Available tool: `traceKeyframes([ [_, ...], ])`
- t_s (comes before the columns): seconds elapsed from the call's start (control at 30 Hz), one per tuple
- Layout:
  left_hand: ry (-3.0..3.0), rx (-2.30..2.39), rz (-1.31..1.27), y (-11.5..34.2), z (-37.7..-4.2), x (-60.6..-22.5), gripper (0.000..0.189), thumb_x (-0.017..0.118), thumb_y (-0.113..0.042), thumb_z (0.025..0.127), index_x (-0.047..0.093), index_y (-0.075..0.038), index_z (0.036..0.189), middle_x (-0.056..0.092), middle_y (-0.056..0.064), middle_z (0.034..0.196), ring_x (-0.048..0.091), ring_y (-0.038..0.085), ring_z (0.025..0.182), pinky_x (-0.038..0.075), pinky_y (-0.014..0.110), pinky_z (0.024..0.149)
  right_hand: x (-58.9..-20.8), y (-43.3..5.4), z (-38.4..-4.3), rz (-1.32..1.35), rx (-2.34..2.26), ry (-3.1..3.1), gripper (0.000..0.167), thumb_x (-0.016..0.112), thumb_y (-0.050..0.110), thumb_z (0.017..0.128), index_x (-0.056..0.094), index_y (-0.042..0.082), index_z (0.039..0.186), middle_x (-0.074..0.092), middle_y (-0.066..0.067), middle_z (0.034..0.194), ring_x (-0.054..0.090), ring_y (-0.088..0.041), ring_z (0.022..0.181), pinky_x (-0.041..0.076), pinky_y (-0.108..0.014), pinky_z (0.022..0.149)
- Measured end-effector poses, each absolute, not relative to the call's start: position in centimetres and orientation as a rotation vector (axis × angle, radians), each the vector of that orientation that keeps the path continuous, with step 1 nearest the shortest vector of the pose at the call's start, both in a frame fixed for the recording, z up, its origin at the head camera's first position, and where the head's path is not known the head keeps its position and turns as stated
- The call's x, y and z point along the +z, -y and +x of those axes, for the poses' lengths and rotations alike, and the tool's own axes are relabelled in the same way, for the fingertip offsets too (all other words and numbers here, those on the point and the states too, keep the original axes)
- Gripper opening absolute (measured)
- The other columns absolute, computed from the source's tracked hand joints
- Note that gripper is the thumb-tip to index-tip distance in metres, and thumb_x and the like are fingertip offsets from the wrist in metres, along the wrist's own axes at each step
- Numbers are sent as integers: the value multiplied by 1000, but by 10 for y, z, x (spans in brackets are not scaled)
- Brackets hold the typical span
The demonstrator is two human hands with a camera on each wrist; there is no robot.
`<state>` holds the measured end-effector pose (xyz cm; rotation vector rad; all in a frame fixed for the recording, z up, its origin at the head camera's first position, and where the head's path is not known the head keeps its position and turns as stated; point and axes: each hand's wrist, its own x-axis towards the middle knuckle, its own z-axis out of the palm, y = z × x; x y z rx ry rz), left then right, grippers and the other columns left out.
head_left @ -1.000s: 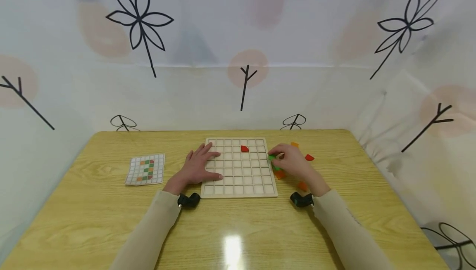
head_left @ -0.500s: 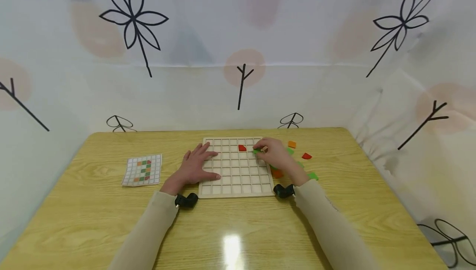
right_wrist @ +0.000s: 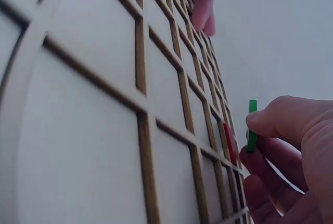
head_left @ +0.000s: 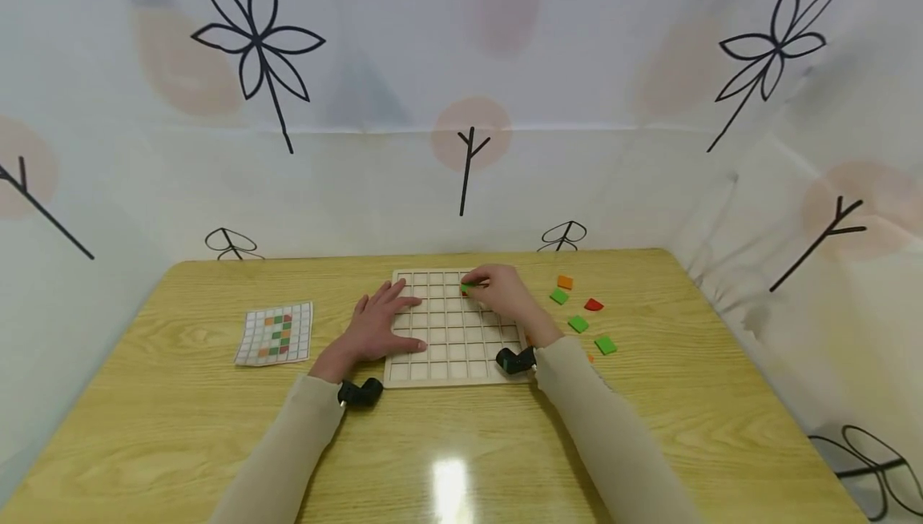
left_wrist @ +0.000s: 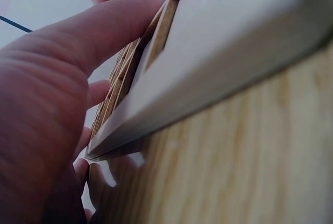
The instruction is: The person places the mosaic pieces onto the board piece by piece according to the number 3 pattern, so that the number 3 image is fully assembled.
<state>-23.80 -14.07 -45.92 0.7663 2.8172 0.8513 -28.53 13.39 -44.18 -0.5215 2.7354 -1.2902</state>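
A wooden grid board (head_left: 447,348) lies on the table. My left hand (head_left: 375,324) rests on its left edge with the fingers spread; in the left wrist view the thumb (left_wrist: 125,18) lies over the rim. Over the board's upper part, my right hand (head_left: 501,293) pinches a green square tile (right_wrist: 252,125) between thumb and fingers. In the right wrist view that tile is held on edge, just above the board. Close by it, a red tile (right_wrist: 230,143) sits in a cell; the right hand mostly hides it in the head view.
Right of the board lie several loose green tiles (head_left: 578,324), an orange tile (head_left: 565,282) and a red quarter-round tile (head_left: 594,304). At left is a paper card (head_left: 252,340) printed with a coloured grid pattern. A patterned cloth wall (head_left: 375,187) stands behind the table.
The right hand has picked up the green tile from the loose pieces right of the board and carried it left to beside the red tile. The left hand keeps its place on the board.
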Motion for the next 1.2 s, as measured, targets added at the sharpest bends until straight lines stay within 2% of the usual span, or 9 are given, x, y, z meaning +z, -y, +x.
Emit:
traceKeyframes([
  [0.2, -2816, 866, 766, 142, -239, -459, 77, 76, -52, 84, 51, -15, 146, 17, 15, 164, 7, 37, 151, 4, 66, 113, -448, -118, -288, -442, -1466, -2677, 20, 68, 11, 95, 75, 7, 114, 69, -6, 118, 64, -24, 108, 53, -40, 89],
  [0.57, -2818, 839, 753, 141, -240, -456, 77, 75, -52, 84, 50, -16, 147, 14, 13, 165, 5, 36, 151, 3, 65, 114, -456, -111, -290, -342, -1606, -2661, 18, 72, 10, 91, 77, 10, 109, 71, -5, 110, 65, -22, 101, 52, -40, 89],
  [1.2, -2805, 859, 762, 140, -238, -458, 75, 75, -50, 85, 50, -14, 147, 15, 14, 165, 6, 37, 151, 3, 65, 114, -460, -107, -284, -415, -1503, -2697, 18, 71, 9, 93, 77, 11, 109, 66, -6, 125, 62, -24, 109, 51, -40, 92],
])
